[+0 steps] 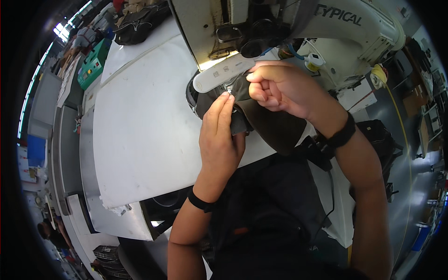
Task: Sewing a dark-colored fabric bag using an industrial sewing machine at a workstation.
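Observation:
A dark fabric piece (pixel 270 123), perhaps part of a bag, lies bunched under the head of a sewing machine (pixel 364 21). My left hand (pixel 217 133) grips its near left part, fingers together on top and thumb lower at the edge. The fingertips are close to the metal presser foot (pixel 228 87). To the right of the foot, my right hand (pixel 284 91) is closed, thumb and forefinger pinched together above the fabric. What lies in that pinch is too small to make out. A long white lamp bar (pixel 221 73) partly covers the needle area.
The white worktable (pixel 140 126) stretches to the left. Dark bags (pixel 140 25) lie at its far end, near a green box (pixel 94 64). A small white-capped bottle (pixel 314 61) stands by the machine. Another dark bag (pixel 378 135) is at the right.

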The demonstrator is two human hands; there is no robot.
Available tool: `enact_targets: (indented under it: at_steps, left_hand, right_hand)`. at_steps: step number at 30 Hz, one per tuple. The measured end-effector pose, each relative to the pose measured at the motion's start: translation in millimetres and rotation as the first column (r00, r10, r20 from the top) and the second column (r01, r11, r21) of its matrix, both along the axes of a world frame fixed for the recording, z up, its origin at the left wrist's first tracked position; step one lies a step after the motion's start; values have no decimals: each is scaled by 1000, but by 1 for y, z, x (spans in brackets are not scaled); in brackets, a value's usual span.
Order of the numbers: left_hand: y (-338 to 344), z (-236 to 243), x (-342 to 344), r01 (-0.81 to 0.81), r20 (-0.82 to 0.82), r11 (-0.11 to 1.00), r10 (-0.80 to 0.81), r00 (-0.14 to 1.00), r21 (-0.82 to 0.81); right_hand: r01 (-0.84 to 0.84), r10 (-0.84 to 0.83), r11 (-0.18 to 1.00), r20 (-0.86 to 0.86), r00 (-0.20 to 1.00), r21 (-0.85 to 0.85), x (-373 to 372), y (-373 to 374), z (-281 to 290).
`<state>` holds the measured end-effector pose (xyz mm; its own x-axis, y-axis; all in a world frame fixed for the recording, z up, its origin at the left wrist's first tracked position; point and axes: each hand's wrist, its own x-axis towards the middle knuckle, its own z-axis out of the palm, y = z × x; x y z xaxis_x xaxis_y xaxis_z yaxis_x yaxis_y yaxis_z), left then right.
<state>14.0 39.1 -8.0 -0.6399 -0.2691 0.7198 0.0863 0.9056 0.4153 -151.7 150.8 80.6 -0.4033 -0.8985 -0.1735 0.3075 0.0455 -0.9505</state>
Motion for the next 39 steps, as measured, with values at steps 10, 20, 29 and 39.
enact_targets:
  at_steps: [10, 20, 29, 39]
  left_hand:
    - [1, 0, 11, -2, 53, 995, -3, 999, 100]
    - [-3, -2, 21, -111, 141, 987, 94, 985, 115]
    - [-11, 11, 1, -122, 115, 974, 102, 988, 192]
    - [-11, 31, 7, -66, 215, 984, 30, 976, 163]
  right_hand:
    - [223, -131, 975, -816, 563, -3, 13, 7, -17]
    - [235, -142, 969, -955, 261, -79, -14, 11, -30]
    - [280, -144, 960, -835, 531, 12, -11, 2, -26]
    - [145, -32, 989, -892, 451, 37, -31, -5, -22]
